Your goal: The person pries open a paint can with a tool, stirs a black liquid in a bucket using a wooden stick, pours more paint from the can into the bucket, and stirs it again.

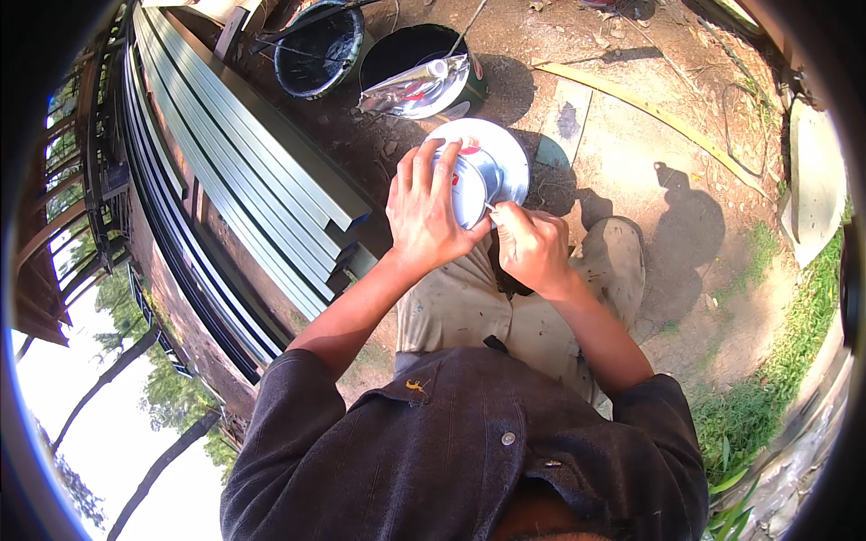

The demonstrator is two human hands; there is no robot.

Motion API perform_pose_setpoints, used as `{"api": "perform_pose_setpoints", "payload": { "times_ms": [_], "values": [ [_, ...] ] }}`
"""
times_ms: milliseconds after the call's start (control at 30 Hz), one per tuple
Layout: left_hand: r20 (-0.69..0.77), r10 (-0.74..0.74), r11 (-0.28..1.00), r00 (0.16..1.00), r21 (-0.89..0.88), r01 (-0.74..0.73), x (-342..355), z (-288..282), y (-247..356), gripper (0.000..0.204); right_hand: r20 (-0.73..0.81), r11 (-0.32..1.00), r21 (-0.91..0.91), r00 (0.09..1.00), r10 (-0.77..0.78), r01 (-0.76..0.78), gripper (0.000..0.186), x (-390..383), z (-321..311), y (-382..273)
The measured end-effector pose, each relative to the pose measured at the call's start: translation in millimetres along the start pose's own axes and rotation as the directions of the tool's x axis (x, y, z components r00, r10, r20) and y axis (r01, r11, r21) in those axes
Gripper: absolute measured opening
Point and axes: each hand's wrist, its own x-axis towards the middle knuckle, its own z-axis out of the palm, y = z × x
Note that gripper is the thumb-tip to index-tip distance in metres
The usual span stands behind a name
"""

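A small white metal can (471,200) with red marks on it is tilted toward me between my knees. My left hand (422,206) grips it, fingers spread over its top and thumb along the lower rim. Closed in a fist, my right hand (534,251) meets the can's edge from the right. A thin metal tool (490,208) sticks out of that fist and touches the rim; its handle is hidden by my fingers. Just behind the can is a larger white round container (512,160), partly covered by the can and my left hand.
Long ribbed metal sheets (239,171) lie to my left. Beyond the can stand a black tub (410,50) holding a crumpled silvery packet (410,87) and a dark bucket (316,54). A yellowish strip (654,104) lies on the dirt, and grass (767,388) grows at right.
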Motion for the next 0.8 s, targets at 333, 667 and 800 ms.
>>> {"api": "perform_pose_setpoints", "payload": {
  "times_ms": [333, 667, 800],
  "values": [
    [0.148, -0.079, 0.997, 0.986, 0.018, 0.077, -7, -13, 13, 0.123, 0.260, 0.953, -0.171, 0.922, 0.287, -0.248, 0.007, 17, -52, -49],
    [0.054, 0.247, 0.968, 0.968, -0.048, -0.244, 2, -11, -17, 0.101, 0.359, 0.895, -0.379, 0.854, 0.377, -0.236, 0.014, 23, -44, -60],
    [-0.043, 0.167, 0.982, 0.985, -0.085, -0.170, -3, -2, -9, 0.100, 0.422, 0.895, -0.400, 0.827, 0.372, -0.198, 0.012, 34, -50, -68]
  ]
}}
